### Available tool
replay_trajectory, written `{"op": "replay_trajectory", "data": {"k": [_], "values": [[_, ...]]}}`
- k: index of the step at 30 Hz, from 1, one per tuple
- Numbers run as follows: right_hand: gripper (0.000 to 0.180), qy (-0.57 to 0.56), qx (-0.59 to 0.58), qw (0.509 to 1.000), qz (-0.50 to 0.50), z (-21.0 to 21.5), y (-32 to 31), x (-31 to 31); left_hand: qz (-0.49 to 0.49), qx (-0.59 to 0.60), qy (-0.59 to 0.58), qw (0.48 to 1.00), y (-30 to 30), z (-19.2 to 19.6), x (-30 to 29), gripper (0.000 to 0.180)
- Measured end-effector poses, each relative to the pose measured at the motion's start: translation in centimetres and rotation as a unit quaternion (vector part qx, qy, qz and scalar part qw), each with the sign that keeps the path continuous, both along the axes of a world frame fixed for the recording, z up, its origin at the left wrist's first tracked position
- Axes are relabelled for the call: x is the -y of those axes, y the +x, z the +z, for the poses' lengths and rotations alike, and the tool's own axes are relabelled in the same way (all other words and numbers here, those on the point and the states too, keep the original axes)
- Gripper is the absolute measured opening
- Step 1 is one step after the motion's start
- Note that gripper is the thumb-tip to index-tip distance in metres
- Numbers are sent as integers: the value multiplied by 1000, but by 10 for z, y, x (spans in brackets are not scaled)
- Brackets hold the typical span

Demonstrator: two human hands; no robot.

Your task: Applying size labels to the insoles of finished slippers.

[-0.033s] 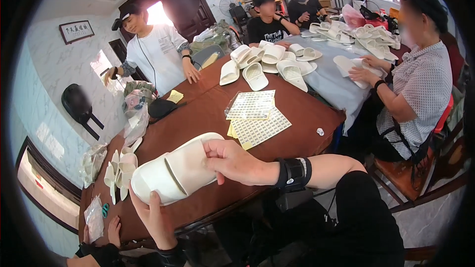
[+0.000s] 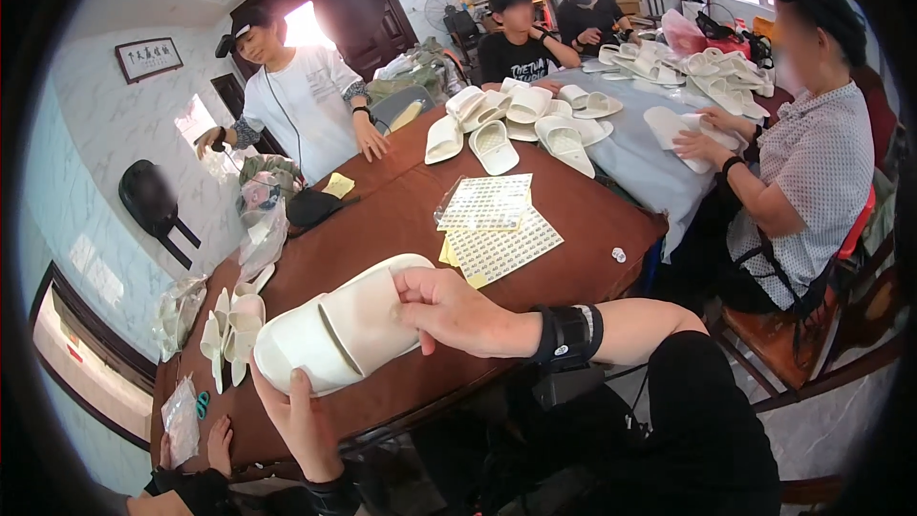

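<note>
I hold a white slide slipper [image 2: 368, 315] tilted above the near side of the brown-covered table [image 2: 382, 215]. My left hand [image 2: 298, 411] grips its left end from below, with the thumb on the near edge. At the strap's right side my right hand [image 2: 454, 311] is closed, thumb and bent fingers pressed against the slipper. Anything small between those fingertips cannot be made out. Past the slipper lie sheets of small printed stickers [image 2: 506, 241], partly overlapping.
White slippers [image 2: 492, 148] are heaped at the far side, others [image 2: 244, 325] at the left near teal scissors [image 2: 202, 405]. A co-worker's hand [image 2: 220, 444] rests at lower left. A person at right handles a white slipper [image 2: 673, 129]; more people are at the far side.
</note>
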State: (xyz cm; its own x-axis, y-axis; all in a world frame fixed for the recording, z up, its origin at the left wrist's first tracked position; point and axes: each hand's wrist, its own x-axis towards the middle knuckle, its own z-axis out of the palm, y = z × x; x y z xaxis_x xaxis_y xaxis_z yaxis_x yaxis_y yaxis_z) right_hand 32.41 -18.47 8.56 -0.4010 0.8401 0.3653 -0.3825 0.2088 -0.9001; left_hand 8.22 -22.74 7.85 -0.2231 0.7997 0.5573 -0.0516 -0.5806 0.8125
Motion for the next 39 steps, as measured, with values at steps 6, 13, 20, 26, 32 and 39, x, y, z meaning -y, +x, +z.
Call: {"op": "replay_trajectory", "data": {"k": [6, 13, 20, 26, 32, 39], "values": [[28, 1, -15, 1000, 23, -8, -2, 0, -16, 102, -23, 994, -6, 1, -2, 63], [32, 149, 45, 986, -52, -2, 21, 8, -28, 124, -28, 992, -26, -5, 1, 62], [66, 134, 42, 990, -13, -26, 32, -10, -27, 113, -43, 992, -28, 1, 8, 66], [60, 97, 160, 977, 106, -38, 33, -6, -15, 70, -38, 997, -11, 7, 15, 67], [37, -33, 86, 988, 120, -41, 41, -23, -46, 4, -110, 993, -21, 1, -8, 60], [35, -119, -17, 991, -49, -41, 81, -62, 20, -88, -192, 977, -34, 0, -16, 51]]}}
